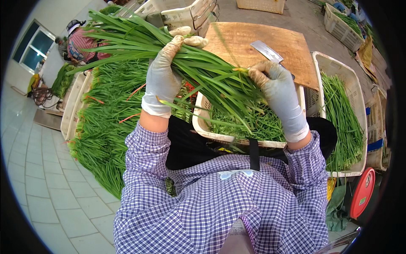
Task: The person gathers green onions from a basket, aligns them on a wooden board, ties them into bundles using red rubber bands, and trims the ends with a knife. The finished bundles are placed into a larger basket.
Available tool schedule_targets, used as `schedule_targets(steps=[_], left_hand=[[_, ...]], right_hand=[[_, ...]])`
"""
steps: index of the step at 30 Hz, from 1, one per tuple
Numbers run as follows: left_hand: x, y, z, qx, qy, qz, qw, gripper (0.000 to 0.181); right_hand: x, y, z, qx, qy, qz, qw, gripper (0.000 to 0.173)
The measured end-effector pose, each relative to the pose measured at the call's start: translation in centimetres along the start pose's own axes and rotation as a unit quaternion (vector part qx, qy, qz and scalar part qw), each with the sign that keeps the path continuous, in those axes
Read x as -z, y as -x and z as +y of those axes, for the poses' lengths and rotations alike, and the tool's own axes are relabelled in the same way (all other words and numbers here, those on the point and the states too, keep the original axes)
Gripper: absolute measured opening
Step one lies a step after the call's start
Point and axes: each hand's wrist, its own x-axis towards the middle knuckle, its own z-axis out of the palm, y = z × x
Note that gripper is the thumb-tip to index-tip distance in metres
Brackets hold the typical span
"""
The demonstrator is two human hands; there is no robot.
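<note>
My gloved left hand (166, 70) grips a thick bunch of long green garlic chives (203, 62), thumb on top and fingertips showing beyond it. The leaves fan out to the upper left, and the other ends hang toward the lower right. At the bunch's right side, my gloved right hand (276, 85) pinches a few yellowed leaf tips (241, 70) between thumb and fingers. Below the hands is a white plastic crate (219, 136) of loose green trimmings (263, 123). A wooden board (234, 38) lies over its far part, with a cleaver (267, 51) on top.
Bundled greens (104, 127) with orange ties are piled at my left. A white crate (361, 127) of long chives (341, 127) stands at my right, near a red round lid (362, 193). Stacked crates (190, 16) are behind the board. Another person (83, 44) bends down at upper left.
</note>
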Motion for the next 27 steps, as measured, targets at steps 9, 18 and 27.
schedule_targets(steps=[9, 18, 27], left_hand=[[1.0, 0.1, -1.2, -0.018, 0.028, 0.215, 0.976, 0.019], [-0.6, -0.1, -1.5, 0.007, 0.082, 0.191, 0.978, 0.019], [0.8, 0.1, -2.0, 0.006, 0.063, 0.17, 0.983, 0.025]], right_hand=[[0.5, 2.7, 1.2, 0.359, 0.299, 0.109, 0.878, 0.016], [-1.3, 1.7, 2.7, 0.297, 0.391, 0.085, 0.867, 0.046], [-1.9, 0.3, 3.7, 0.307, 0.259, 0.085, 0.912, 0.022]])
